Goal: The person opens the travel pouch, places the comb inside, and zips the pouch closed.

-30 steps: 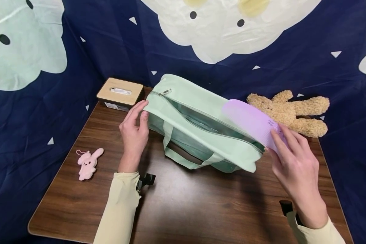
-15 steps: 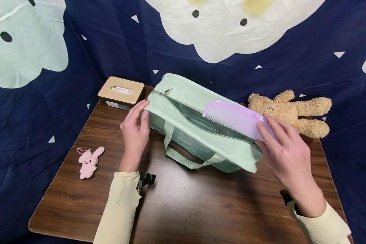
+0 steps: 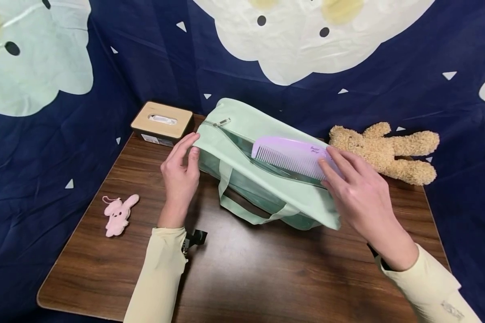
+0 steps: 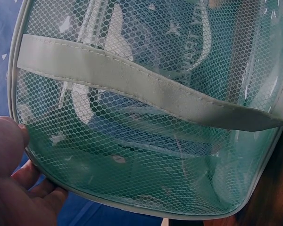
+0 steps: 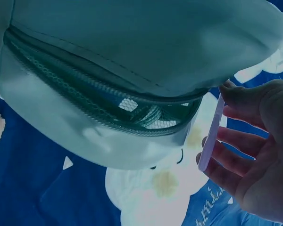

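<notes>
A mint-green zip bag (image 3: 248, 121) with see-through mesh sides stands on the table, its top zip undone. My left hand (image 3: 181, 177) holds the bag's upper left corner; in the left wrist view its thumb and fingers lie on either side of the bag's piped edge. A lilac comb (image 3: 284, 152), teeth toward me, lies across the zip opening in the head view, over the right half of the bag. My right hand (image 3: 359, 188) pinches the comb's right end. From the right wrist, the comb (image 5: 211, 141) shows edge-on beside the end of the opening.
Behind the bag's left end sits a wood-topped tissue box (image 3: 161, 117). A pink plush charm (image 3: 118, 216) lies on the left of the brown table (image 3: 242, 273). At the back right is a tan teddy bear (image 3: 381, 150), against a dark blue cloth backdrop (image 3: 145, 54).
My right hand has carried the comb leftward from the bag's right end to over the opening, turning its toothed face into view. The left hand and bag have stayed put.
</notes>
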Motion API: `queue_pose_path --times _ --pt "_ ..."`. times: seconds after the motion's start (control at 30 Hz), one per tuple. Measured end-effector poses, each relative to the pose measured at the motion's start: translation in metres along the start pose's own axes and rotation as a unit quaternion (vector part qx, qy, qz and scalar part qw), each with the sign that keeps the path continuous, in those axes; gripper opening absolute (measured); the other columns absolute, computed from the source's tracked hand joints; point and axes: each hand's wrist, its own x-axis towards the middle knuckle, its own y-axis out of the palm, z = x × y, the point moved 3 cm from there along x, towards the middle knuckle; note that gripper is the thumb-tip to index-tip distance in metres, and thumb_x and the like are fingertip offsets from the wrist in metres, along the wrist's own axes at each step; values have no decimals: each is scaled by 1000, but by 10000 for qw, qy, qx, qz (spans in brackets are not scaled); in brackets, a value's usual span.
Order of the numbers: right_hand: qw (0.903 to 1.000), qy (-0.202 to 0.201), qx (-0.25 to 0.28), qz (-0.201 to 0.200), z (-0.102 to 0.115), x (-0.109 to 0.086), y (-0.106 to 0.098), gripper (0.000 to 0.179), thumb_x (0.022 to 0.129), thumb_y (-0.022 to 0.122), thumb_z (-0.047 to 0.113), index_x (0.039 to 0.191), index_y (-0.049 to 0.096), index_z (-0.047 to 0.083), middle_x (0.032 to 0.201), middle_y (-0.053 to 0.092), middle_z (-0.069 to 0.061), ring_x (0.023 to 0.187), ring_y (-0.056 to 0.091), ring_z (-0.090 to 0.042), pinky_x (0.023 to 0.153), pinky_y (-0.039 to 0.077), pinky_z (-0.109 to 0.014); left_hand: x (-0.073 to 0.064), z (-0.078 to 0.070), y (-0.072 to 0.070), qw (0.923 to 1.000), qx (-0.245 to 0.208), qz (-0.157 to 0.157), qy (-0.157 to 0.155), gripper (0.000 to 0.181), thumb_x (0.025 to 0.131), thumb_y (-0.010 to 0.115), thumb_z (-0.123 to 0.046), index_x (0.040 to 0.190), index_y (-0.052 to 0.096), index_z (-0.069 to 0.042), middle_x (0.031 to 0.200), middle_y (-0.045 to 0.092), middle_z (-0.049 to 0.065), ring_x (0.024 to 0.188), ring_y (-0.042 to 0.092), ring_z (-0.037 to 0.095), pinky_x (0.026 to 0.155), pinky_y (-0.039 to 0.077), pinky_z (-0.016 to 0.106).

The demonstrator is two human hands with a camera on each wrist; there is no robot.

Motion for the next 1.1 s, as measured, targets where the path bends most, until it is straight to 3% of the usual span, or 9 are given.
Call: queue_pose_path --times 0.2,0.53,0.87,1.1 --pt "9996 -256 -40 -139 3 10 5 48 78 79 -6 125 71 -3 134 66 -25 114 63 -46 91 53 -57 0 0 -1 10000 -15 -3 16 22 100 66 -7 119 77 -2 124 74 14 120 69 30 106 49 35" --pt "9982 -410 -409 185 5 23 7 39 90 62 -10 128 69 -4 135 63 -28 111 62 -48 89 54 -58 0 -1 0 10000 7 0 -10 22 100 66 -7 119 77 -2 124 74 14 120 68 29 106 49 35" --pt "9963 -668 -436 308 8 36 14 33 92 61 -4 124 70 -6 131 65 -30 114 63 -47 94 52 -57 0 0 -1 10000 6 -18 21 22 100 66 -6 118 76 -1 123 74 16 120 69 30 106 49 36" --pt "9962 -654 -410 403 6 37 15 37 87 67 -6 124 70 -7 130 65 -30 113 63 -48 95 53 -56 -1 1 -1 10000 9 31 -7 22 100 66 -7 119 76 -2 124 74 15 120 68 29 106 49 36"
